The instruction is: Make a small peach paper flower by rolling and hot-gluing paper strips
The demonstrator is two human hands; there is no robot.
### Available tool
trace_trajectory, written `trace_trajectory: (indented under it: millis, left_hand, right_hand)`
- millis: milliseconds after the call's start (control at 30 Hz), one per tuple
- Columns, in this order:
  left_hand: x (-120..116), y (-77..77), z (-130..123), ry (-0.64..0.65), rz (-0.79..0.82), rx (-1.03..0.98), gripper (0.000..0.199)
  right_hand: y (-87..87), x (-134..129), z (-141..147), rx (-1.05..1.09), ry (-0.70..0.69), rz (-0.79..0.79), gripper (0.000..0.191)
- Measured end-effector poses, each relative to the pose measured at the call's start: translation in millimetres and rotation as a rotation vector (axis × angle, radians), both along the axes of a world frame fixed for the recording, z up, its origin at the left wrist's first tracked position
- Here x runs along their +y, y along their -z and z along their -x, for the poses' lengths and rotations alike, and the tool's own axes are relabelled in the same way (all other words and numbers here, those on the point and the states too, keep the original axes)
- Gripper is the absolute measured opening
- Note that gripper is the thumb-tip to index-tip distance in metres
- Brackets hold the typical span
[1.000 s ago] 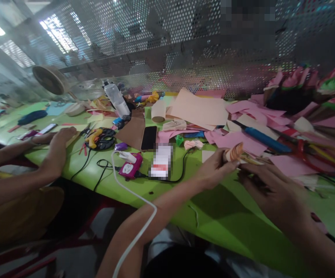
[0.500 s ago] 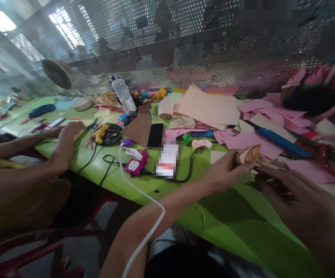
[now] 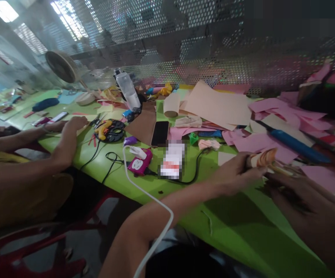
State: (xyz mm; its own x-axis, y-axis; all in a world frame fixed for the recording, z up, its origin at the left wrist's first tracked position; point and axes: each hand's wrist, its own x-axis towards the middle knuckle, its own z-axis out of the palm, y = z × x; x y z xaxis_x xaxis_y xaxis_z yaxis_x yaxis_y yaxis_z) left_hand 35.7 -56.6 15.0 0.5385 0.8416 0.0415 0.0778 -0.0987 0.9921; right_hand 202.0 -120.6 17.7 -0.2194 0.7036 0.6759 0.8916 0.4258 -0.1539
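Observation:
My left hand [image 3: 239, 173] is closed round a small rolled piece of orange and cream paper [image 3: 264, 158], above the green table [image 3: 239, 235] at the right. Close beside it, my right hand [image 3: 303, 200] has its fingers curled at the lower end of the roll, near a thin pale strip; what those fingers pinch is dark and blurred. Behind the hands lie pink paper pieces [image 3: 266, 143] and a long blue-handled tool [image 3: 297, 144]. A crumpled peach paper [image 3: 209, 144] rests left of the roll.
A dark phone [image 3: 159, 133], a blurred lit screen [image 3: 173, 160], a magenta adapter [image 3: 140, 162] and a white cable [image 3: 147, 195] are on the table. A clear bottle [image 3: 128, 90] stands behind. Another person's forearms [image 3: 65, 144] rest at the left, near black scissors [image 3: 117, 133].
The camera view has shifted slightly, so the table items appear further right. Both hands stay together at the rolled paper, with little visible change in their hold.

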Motion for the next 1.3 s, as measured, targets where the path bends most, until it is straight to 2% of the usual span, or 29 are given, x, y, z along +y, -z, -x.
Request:
trace_trajectory:
  millis: [133, 233, 400, 633, 867, 1033, 1300]
  left_hand:
    - [1, -1.3, -1, -0.023, 0.042, -0.073, 0.040]
    - [3, -2.7, 0, -0.023, 0.087, -0.095, 0.040]
    - [7, -4.1, 2, -0.046, 0.147, -0.080, 0.042]
    - [8, -1.1, 5, -0.061, 0.146, -0.084, 0.046]
    - [8, -2.4, 8, -0.058, 0.183, -0.082, 0.046]
    - [11, 4.1, 8, -0.048, 0.229, -0.163, 0.054]
    - [15, 10.7, 10, -0.049, 0.244, -0.192, 0.056]
  right_hand:
    - [-4.6, 2, 1, 0.114, -0.113, 0.043, 0.023]
    - [-6.6, 3, 0, 0.168, -0.140, 0.098, 0.024]
    - [-9.5, 4, -2, 0.242, -0.099, 0.132, 0.020]
    - [-9.0, 6, 0, 0.275, -0.152, 0.163, 0.023]
    - [-8.3, 9, 2, 0.254, -0.175, 0.123, 0.027]
    - [-10.1, 8, 4, 0.273, -0.178, 0.091, 0.027]
    - [-10.8, 8, 5, 0.244, -0.186, 0.099, 0.032]
